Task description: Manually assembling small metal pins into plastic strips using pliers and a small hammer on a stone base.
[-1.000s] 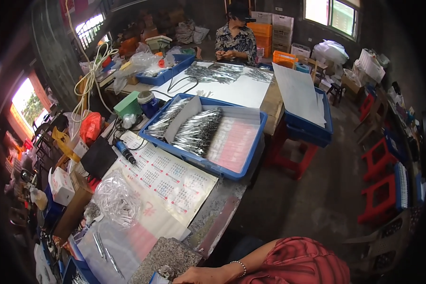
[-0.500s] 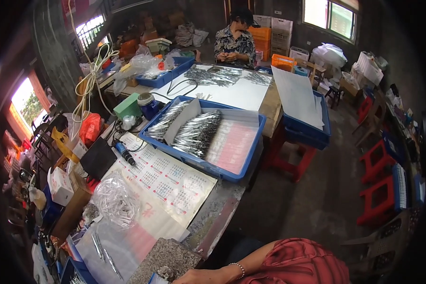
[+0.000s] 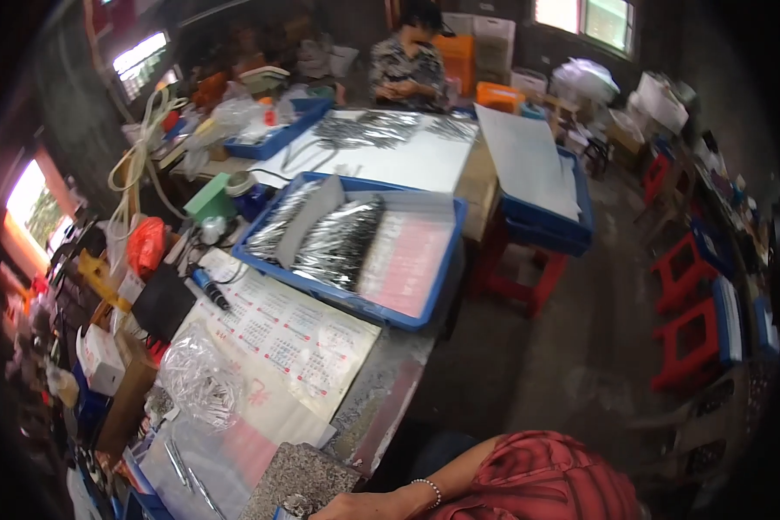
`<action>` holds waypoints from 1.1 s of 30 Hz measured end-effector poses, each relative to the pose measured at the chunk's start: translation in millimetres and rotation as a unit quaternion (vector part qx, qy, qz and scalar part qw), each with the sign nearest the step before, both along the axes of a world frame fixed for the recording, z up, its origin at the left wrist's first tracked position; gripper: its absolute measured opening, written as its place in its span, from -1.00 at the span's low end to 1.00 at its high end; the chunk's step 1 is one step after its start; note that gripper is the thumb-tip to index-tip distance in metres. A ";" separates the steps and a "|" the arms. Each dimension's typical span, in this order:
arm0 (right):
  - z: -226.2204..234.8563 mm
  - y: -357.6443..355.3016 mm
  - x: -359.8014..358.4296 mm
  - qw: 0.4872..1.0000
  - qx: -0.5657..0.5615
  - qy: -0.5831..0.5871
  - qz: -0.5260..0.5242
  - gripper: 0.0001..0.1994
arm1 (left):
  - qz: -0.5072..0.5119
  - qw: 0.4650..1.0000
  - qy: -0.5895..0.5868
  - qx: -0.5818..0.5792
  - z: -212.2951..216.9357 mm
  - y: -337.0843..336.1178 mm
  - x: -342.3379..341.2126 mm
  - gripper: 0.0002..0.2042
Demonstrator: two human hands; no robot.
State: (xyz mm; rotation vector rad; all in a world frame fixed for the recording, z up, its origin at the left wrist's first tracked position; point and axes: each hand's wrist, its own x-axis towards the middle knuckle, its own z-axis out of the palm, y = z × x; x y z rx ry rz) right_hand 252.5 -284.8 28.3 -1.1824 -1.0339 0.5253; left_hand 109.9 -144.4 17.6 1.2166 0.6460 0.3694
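Grey speckled slab (image 3: pixel 308 485) lies at 6 o'clock on the table (image 3: pixel 381 390). One hand (image 3: pixel 355 507), beaded bracelet at the wrist, rests at the slab's lower right edge; which hand it is and how far its fingers are open cannot be told, cut by the frame. Clear plastic bag (image 3: pixel 201 381) at 8 o'clock. Blue tray (image 3: pixel 425 299) of silvery packets near centre.
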 end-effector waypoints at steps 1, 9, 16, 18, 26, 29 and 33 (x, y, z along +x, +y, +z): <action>1.0 2.6 -2.0 1.000 0.008 0.012 -0.022 -0.82 | -0.022 1.000 0.012 0.008 4.9 5.7 -0.7 -0.68; 17.2 -4.9 10.0 0.999 0.037 -0.012 -0.018 -0.79 | -0.029 0.992 0.069 0.097 28.2 20.6 19.4 -0.54; 22.2 -24.5 24.3 0.998 0.038 0.026 -0.047 -0.77 | -0.056 0.993 0.052 0.087 30.9 10.3 44.7 -0.55; 20.6 -24.3 26.4 0.998 0.041 0.031 -0.045 -0.77 | -0.074 0.994 0.035 0.078 28.3 13.9 49.2 -0.56; 23.7 -17.6 27.3 0.998 0.022 0.005 -0.057 -0.78 | 0.009 0.999 0.026 0.042 23.4 8.5 47.2 -0.61; 17.0 -7.3 21.1 0.997 0.020 -0.041 -0.070 -0.78 | -0.015 0.999 -0.016 0.024 8.5 23.3 33.0 -0.62; 16.8 0.9 9.8 0.999 0.016 -0.026 -0.037 -0.79 | -0.017 0.960 -0.058 0.275 -19.2 48.9 9.7 -0.63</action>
